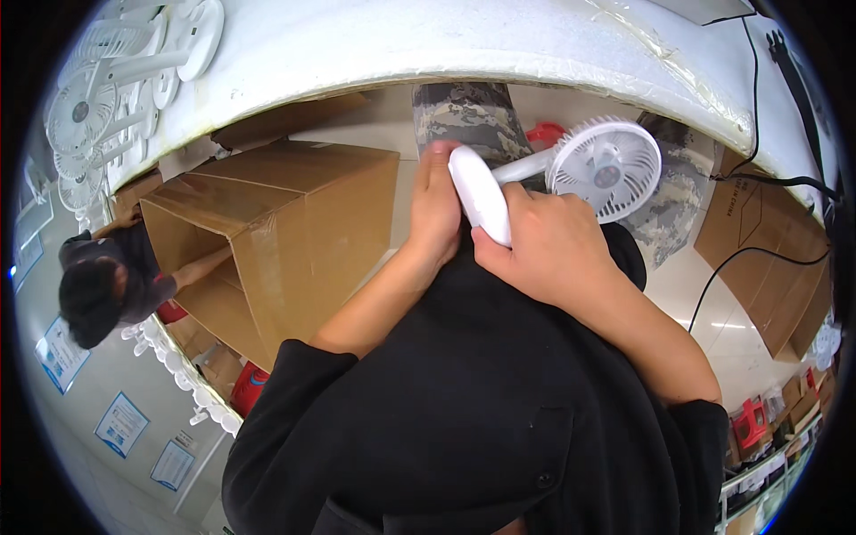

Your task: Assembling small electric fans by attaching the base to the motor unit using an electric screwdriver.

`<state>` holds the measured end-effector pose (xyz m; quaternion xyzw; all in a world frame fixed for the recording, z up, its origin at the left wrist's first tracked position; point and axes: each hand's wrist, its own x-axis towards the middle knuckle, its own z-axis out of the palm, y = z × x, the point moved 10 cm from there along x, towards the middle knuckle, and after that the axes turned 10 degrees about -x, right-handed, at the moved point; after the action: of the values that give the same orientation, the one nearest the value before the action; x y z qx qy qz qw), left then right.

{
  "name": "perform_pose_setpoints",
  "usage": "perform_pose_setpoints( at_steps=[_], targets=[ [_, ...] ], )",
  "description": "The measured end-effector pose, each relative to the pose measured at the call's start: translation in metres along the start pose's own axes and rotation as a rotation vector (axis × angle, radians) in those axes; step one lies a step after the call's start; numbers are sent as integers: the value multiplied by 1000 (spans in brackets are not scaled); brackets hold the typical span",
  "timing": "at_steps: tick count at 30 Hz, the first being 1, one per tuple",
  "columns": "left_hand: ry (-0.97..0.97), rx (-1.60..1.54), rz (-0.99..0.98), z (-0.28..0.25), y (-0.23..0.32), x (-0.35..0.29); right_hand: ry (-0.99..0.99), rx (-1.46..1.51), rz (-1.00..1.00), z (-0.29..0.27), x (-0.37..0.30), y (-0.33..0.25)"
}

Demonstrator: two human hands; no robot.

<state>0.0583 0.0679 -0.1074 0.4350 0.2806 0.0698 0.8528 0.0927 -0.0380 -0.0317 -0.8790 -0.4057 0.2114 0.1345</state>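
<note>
A small white desk fan (524, 167) lies sideways above my lap, its round base turned toward the left and its caged head (606, 171) toward the right. My right hand (551, 242) is closed around the near edge of the base and the lower stem, thumb on the base's rim. On the other side, my left hand (434, 203) presses against the flat underside of the base, its fingers partly hidden by it. Both hands hold the fan between them.
Ahead is a white-covered table (374, 45), with several similar fans (98, 116) at its left. An open cardboard box (308, 218) stands left; another person (111, 285) reaches into it. Another carton (767, 250) and black cables (758, 252) are on the right.
</note>
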Motion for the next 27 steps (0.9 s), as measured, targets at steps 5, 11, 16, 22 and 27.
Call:
perform_pose_setpoints(
  at_steps=[5,11,16,22,27],
  targets=[
    [-311,673,714,53,69,-26,-19,64,-53,5,2,-16],
    [-353,560,484,45,59,-18,13,145,-119,-1,1,-20],
    [-201,553,452,39,59,-17,91,82,-125,-7,1,-26],
    [-173,496,440,38,58,-17,30,9,-118,-8,3,-28],
    [-110,420,290,32,43,-4,-69,7,-108,-4,5,-20]
  ],
)
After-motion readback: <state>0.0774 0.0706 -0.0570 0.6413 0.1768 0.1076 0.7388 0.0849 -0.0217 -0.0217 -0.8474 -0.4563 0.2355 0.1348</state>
